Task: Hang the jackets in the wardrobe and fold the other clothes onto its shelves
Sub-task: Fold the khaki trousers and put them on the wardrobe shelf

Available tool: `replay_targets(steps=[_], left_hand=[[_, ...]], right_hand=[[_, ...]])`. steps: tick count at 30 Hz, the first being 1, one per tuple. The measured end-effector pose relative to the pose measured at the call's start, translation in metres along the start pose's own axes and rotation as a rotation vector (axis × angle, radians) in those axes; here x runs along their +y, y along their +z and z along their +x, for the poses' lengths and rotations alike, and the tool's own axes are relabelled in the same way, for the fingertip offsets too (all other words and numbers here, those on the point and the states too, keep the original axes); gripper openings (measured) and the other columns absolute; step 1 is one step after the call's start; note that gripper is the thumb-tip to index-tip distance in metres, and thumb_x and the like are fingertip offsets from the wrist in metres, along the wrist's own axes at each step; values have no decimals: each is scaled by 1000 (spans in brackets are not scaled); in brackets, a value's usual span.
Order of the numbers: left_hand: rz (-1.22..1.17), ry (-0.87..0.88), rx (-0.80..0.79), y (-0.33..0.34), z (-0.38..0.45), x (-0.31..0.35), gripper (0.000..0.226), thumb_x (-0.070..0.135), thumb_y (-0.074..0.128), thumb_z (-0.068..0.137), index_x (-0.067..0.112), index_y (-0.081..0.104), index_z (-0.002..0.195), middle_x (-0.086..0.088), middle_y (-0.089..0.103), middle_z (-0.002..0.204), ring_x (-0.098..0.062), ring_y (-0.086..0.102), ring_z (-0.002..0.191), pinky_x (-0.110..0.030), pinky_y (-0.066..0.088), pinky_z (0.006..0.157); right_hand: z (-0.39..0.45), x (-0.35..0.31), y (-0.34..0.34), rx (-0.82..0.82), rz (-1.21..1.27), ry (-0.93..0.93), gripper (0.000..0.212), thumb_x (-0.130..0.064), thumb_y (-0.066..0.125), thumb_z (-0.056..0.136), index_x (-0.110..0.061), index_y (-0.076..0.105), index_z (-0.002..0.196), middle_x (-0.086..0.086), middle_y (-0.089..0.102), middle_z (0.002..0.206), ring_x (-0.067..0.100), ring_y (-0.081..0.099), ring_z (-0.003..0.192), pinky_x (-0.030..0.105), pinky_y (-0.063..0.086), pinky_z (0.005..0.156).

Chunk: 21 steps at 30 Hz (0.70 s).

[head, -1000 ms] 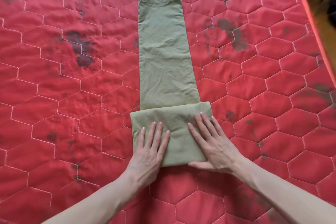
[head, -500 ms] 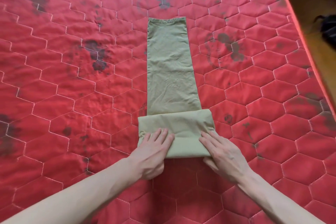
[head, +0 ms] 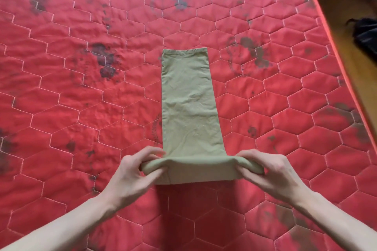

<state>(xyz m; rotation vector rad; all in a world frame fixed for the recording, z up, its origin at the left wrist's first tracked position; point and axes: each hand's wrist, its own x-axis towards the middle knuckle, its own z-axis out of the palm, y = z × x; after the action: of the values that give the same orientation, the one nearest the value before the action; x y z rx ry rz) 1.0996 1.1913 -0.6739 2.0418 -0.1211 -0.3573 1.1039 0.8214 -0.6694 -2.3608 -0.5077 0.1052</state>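
An olive-green garment [head: 188, 104], folded into a long narrow strip, lies on the red quilted mattress [head: 81, 108] and runs away from me. Its near end is doubled over into a thick fold. My left hand [head: 134, 171] pinches the left corner of that fold between thumb and fingers. At the right corner my right hand [head: 267, 171] pinches it the same way. The fold is raised slightly off the mattress between both hands.
The mattress carries dark stains and hexagon stitching. Its right edge [head: 334, 51] runs diagonally, with wooden floor beyond. A dark object [head: 365, 34] lies on that floor at the far right.
My hands went from lying flat on the folded end to gripping its two corners and lifting it. The view has shifted so the garment sits lower in frame.
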Motion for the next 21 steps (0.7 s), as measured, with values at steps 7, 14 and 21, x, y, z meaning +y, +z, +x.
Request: replay_targets(steps=[7,14,21], left_hand=[[-183,-253,273,8,57,-8,18,27,83,88,27,74,104,6,77,93,-9,72,85,-23,56,74],[-233,-435,241,42,83,-55,20,46,62,100,32,57,112,11,73,107,-10,70,102,-43,56,94],[142,-396,380,57,101,-69,21,45,50,105,24,46,104,-3,69,86,-39,66,85,-50,51,77]], right_hand=[[62,11,23,211,396,463,24,-37,74,95,-33,66,117,-9,65,82,9,57,72,24,47,69],[93,39,96,316,422,702,20,-35,39,112,-26,53,101,-24,62,83,-2,56,78,26,44,76],[124,59,118,422,136,816,31,-28,37,112,-18,47,85,-10,49,63,33,50,70,37,23,66]])
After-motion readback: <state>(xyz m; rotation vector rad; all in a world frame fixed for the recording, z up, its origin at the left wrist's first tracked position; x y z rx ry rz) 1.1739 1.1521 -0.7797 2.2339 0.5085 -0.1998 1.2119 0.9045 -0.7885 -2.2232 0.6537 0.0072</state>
